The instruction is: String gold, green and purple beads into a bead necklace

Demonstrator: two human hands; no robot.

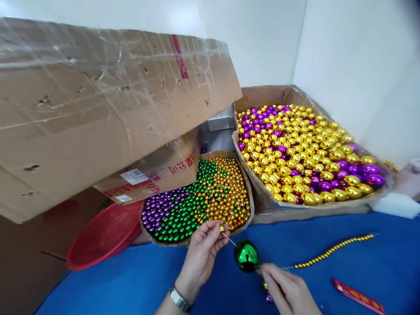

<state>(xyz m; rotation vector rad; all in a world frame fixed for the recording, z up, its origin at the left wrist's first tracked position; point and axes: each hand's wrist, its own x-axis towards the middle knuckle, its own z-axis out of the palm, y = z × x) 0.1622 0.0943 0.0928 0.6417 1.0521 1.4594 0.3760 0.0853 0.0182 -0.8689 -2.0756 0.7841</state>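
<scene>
Between the thumb and fingers of my left hand [202, 249] is a small gold bead [222, 229]. A thin pale cord or needle [229, 239] runs from it to a large shiny green ball [246, 256]. My right hand [287, 288] is closed at the ball's lower right side, and its fingertips pinch what looks like the cord there. Below those fingertips hang a gold bead [265, 285] and a purple bead [269, 299], partly hidden by the hand. Just beyond my left hand stands a box of small beads [251, 210] in purple, green and gold.
A larger carton [262, 202] of gold and purple balls stands at the back right. Big taped cartons [108, 100] overhang the left, above a red basin [105, 236]. On the blue table [328, 236] lie a gold bead string [334, 251] and a red packet [358, 296].
</scene>
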